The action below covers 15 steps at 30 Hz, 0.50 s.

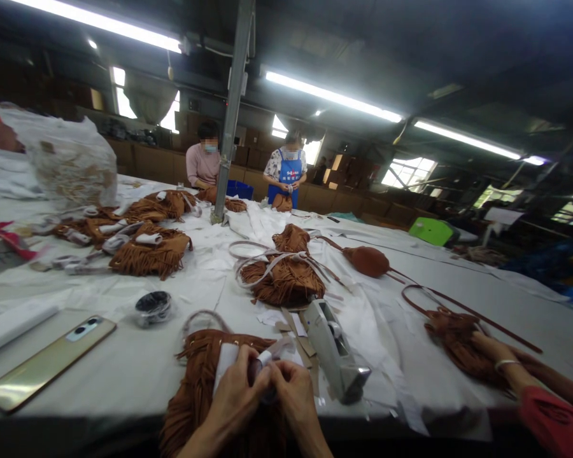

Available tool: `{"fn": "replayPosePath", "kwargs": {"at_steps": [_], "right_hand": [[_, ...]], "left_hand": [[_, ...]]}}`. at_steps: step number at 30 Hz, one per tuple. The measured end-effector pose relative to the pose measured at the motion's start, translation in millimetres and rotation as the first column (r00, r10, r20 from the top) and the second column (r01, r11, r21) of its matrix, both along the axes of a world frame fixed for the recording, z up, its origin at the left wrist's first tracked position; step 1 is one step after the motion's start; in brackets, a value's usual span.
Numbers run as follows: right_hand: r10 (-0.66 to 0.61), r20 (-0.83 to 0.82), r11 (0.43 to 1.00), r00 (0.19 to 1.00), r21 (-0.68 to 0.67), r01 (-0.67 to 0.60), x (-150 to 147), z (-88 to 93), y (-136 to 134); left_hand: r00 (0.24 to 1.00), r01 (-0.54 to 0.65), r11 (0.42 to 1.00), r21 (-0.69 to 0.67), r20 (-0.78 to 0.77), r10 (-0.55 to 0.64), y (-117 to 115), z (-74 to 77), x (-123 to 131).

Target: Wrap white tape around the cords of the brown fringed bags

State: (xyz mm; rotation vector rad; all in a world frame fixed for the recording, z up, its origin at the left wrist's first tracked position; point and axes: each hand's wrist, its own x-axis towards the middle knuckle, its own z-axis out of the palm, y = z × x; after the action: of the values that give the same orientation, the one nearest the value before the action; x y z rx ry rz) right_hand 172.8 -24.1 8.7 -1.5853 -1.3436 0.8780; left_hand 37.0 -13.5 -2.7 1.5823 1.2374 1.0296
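Note:
A brown fringed bag (195,381) lies at the table's front edge, right below me. Over it, my left hand (239,391) closes its thumb and fingers on a strap (266,357) wrapped in whitish material. My right hand (293,391) meets it from the other side, fingertips pinched on the same wrapped strap. The fingers hide most of the spot where they meet. A white paper piece (225,364) shows beside my left fingers. Just right of my hands stands a grey tape dispenser (337,353), with cardboard and paper scraps (305,343) beside it.
More fringed bags (286,277) lie ahead, with another group (150,254) at left. A phone (50,362), a black roll in plastic (153,306) and a filled clear bag (69,159) are left. A co-worker's hand (491,350) touches a brown bag (451,334) at right. A pole (232,114) rises ahead.

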Motion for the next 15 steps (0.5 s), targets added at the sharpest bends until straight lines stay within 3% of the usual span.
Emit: {"fn": "replayPosePath", "kwargs": {"at_steps": [5,10,15], "right_hand": [[-0.013,0.004,0.999,1.000,0.029,0.013,-5,6.1,-3],[0.066,-0.183,0.998,0.981,0.022,-0.063,-4,0.2,-5],[-0.083,-0.357,0.996,0.930,-0.046,0.071,-2,-7.4,-4]], "left_hand": [[0.984,-0.035,0.997,-0.065,0.170,0.045,8,-6.7,7],[0.955,-0.043,0.995,-0.087,0.289,0.067,12,-11.3,6],[0.946,-0.002,0.994,-0.108,0.323,0.037,9,-1.2,4]]}}
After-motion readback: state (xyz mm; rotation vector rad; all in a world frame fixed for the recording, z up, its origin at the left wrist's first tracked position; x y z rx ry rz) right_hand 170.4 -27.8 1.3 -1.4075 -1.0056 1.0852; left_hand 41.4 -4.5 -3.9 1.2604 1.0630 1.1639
